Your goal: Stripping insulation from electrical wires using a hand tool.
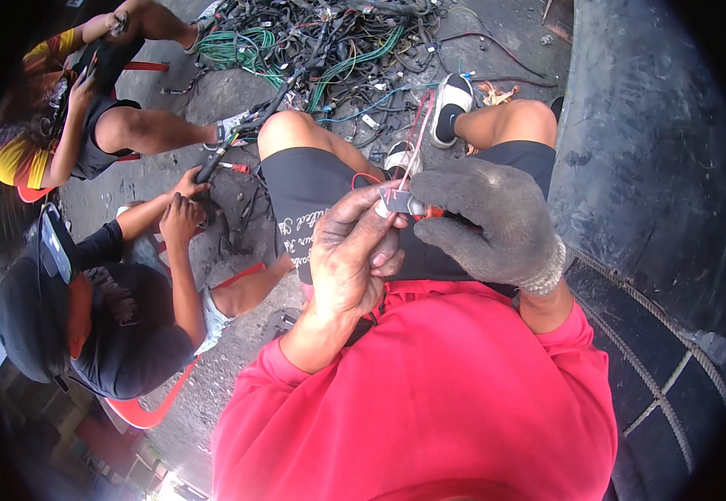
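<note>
My bare left hand is closed in a pinch on thin red and white wires, which run up from the fingertips over my lap. A grey knitted glove covers my right hand, closed around the orange-red handle of a small knife. Its short grey blade lies against the wires, right by my left thumb. The glove hides most of the handle. One red wire curls out to the left of my left fingers.
A tangled heap of wiring harnesses, with green bundles, covers the ground ahead. At left, two people sit on red stools; the nearer person's hands are at a dark cable bundle. A large dark surface with ropes stands at my right.
</note>
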{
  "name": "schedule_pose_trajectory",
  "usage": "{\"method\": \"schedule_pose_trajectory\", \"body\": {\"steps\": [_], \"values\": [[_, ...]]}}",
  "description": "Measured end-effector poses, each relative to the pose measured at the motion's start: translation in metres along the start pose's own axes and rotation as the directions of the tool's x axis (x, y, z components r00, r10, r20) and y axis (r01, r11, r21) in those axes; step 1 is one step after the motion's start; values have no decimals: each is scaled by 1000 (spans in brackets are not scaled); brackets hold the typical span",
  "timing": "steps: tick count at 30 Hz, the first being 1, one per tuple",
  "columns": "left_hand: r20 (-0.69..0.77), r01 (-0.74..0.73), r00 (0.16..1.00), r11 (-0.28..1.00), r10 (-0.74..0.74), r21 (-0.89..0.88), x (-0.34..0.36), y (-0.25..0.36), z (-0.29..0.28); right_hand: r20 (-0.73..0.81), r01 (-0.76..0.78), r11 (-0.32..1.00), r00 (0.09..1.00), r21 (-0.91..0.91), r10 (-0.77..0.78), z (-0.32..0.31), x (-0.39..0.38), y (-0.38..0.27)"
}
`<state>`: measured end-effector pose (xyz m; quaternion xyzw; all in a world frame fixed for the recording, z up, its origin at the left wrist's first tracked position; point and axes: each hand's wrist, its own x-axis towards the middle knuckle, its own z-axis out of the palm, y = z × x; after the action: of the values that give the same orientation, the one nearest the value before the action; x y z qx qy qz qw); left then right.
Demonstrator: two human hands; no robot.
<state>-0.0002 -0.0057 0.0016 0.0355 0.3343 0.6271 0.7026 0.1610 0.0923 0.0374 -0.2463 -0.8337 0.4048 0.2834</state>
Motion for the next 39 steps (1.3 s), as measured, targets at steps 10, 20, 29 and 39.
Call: {"method": "schedule_pose_trajectory", "body": {"steps": [10, 20, 29, 39], "values": [[29, 27, 999, 998, -26, -48, 3, 1, -3, 7, -3, 1000, 1000, -5, 3, 1, 4, 0], [89, 162, 985, 966, -147, -202, 4, 1, -5, -72, 1, 1000, 997, 14, 0, 4, 3, 3], [222, 264, 956, 893, -192, -364, 2, -5, -12, -61, 26, 1000, 998, -1, -26, 0, 6, 1], [216, 257, 958, 892, -186, -372, 3, -4, -9, -114, -44, 998, 993, -34, 40, 3, 4, -2]]}}
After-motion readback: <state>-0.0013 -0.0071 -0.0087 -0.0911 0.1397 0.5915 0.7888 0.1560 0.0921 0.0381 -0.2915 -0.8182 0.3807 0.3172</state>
